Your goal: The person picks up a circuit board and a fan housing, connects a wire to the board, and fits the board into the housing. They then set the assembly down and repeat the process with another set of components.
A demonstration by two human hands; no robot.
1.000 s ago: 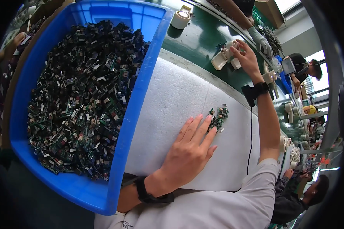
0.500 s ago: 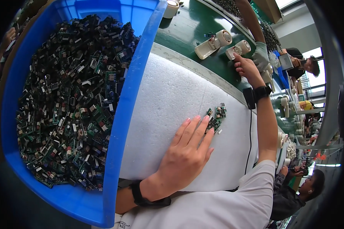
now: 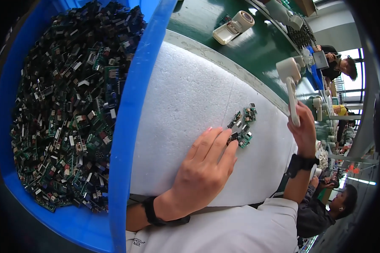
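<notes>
My right hand grips a white plastic housing, a narrow body with a wide round head, lifted at the right edge of the foam sheet. The fingers are closed round its narrow end. My left hand lies flat on the white foam sheet, fingers stretched out. Beside its fingertips sits a small group of green circuit boards: one board farther off, a thin one and another close to the fingers. Whether the fingertips touch the boards I cannot tell.
On the left stands a large blue bin heaped with circuit boards. Beyond the foam runs a green conveyor carrying another white housing. A co-worker's gloved hand is at the far side; other people sit farther right.
My right hand has taken the white housing from the conveyor and drawn it nearer. The co-worker's gloved hand has moved farther away. My left hand stays nearly in place.
</notes>
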